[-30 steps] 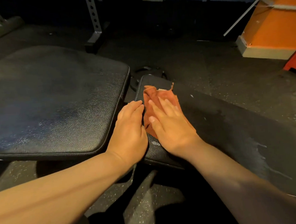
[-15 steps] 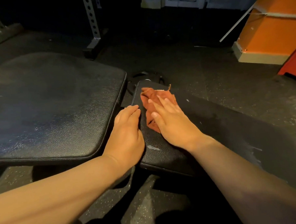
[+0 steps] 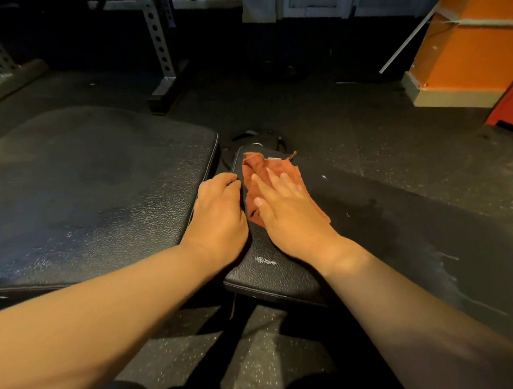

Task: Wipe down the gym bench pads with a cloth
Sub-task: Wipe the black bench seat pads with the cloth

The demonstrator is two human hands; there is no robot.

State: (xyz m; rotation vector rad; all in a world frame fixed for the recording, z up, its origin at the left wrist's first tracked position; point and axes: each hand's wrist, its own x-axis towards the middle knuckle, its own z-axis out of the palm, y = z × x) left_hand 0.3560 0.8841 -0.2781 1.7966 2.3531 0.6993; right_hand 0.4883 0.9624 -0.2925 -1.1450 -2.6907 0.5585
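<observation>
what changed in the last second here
The right hand has slid the cloth slightly toward the far end of the narrow pad. The left hand has curled its fingers, straight before, over the edge of the large pad. The right hand stays flat on the cloth.

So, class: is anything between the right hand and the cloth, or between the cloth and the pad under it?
Nothing visible. The right hand lies flat on the cloth, which lies directly on the narrow pad. The left hand grips the edge of the wide pad beside it.
</observation>
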